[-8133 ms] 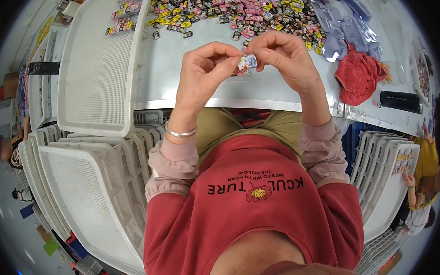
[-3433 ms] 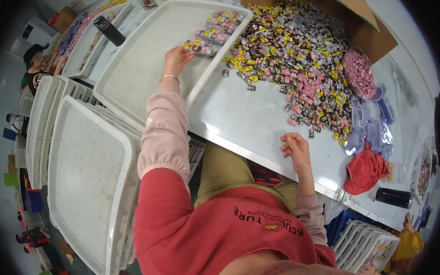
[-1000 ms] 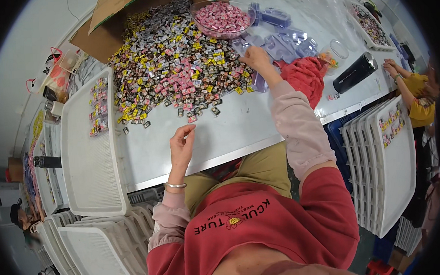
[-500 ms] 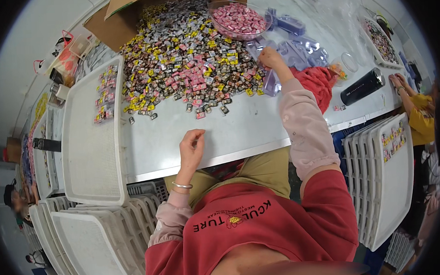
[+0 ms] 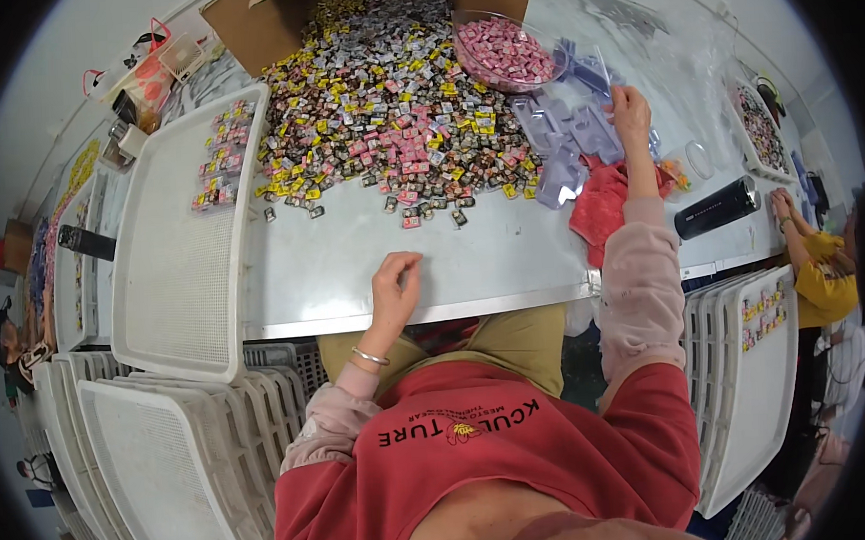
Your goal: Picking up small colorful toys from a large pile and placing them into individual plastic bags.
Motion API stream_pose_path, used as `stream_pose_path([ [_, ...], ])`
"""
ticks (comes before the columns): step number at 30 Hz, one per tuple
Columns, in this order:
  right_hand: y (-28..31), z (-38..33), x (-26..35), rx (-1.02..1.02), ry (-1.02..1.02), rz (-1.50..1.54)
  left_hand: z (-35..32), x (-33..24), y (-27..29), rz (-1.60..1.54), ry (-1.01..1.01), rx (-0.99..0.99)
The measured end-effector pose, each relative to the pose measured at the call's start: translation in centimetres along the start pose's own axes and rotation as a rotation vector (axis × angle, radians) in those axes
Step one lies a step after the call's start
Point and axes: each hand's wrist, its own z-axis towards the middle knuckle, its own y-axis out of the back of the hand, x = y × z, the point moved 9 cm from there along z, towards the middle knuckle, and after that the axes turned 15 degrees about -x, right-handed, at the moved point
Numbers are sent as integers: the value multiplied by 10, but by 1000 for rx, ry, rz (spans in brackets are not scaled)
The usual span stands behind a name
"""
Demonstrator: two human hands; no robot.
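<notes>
My left hand (image 5: 397, 284) hovers over the table's front edge with its fingers curled closed, and nothing shows in it. Out to the right, my right hand (image 5: 630, 118) is over a heap of clear bluish plastic trays (image 5: 582, 130). Its fingers are pinched at the edge of one of these trays, partly hidden by the hand. Beneath the right wrist lies a crumpled red cloth (image 5: 600, 207). A large pile of small wrapped candies (image 5: 395, 106), black, yellow, pink and silver, spreads over the table (image 5: 472, 273) from a cardboard box (image 5: 244, 30).
A clear bowl of pink candies (image 5: 504, 53) stands behind the trays. At left is a white mesh tray (image 5: 173, 274) with filled packs (image 5: 226, 154). A black bottle (image 5: 718, 206) lies at right. Stacked white trays (image 5: 742, 381) flank me; another person's hands (image 5: 783, 208) are far right.
My right hand has moved right, from the left side of the plastic trays to their right side. The left hand stays curled near the table edge. The view has shifted slightly.
</notes>
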Motion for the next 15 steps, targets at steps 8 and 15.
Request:
stream_pose_path([
  [8,-61,-305,204,520,1133,150,54,-25,-17,-910,733,-81],
  [15,-87,-331,204,825,782,536,35,42,43,-831,735,-186],
])
